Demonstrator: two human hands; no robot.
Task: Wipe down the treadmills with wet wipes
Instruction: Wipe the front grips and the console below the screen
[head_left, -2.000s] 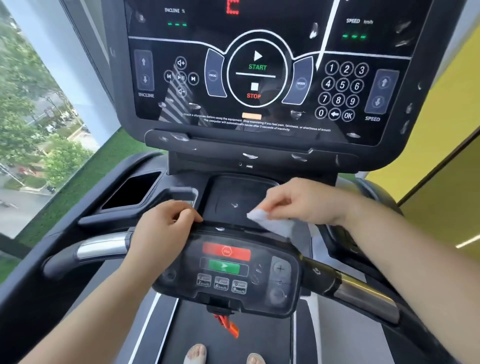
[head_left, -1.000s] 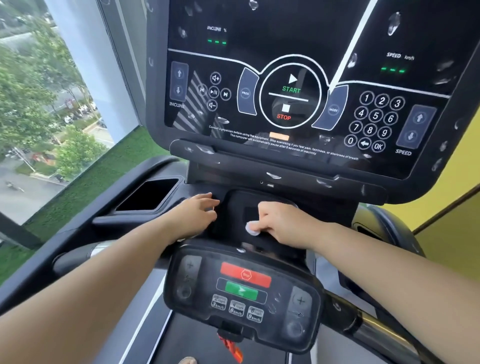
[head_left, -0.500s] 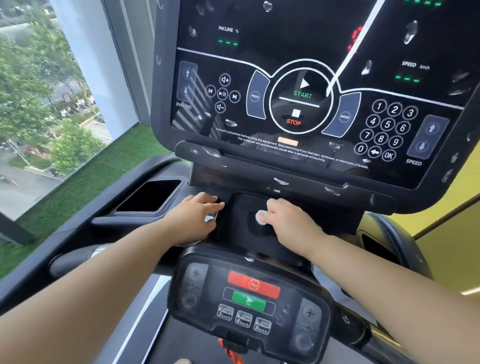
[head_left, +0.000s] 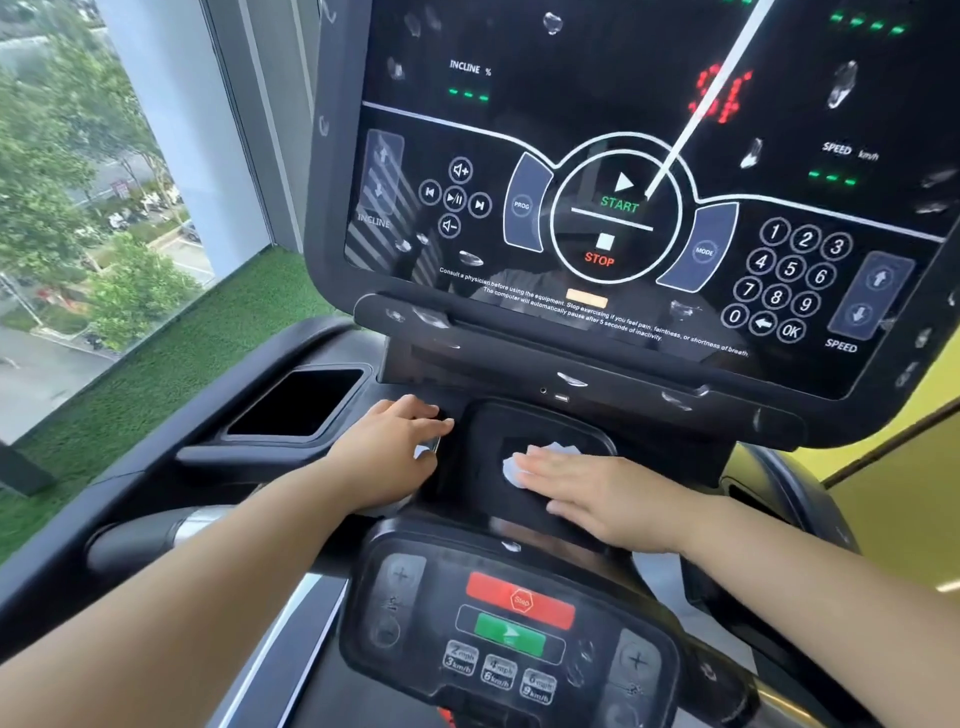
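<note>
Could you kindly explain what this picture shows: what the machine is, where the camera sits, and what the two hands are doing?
There is one view, from a wide-angle camera worn on a person's head, looking down at their own bare arms. The machine is a treadmill. The big dark console with START and STOP sits above, and a smaller control panel with red and green buttons sits below. Between them is a shallow black tray. The right hand lies flat, fingers straight, pressing a white wet wipe onto that tray. The left hand rests on the ledge beside the tray; I cannot tell whether it holds anything. To its left is an open pocket, with a window beyond.
</note>
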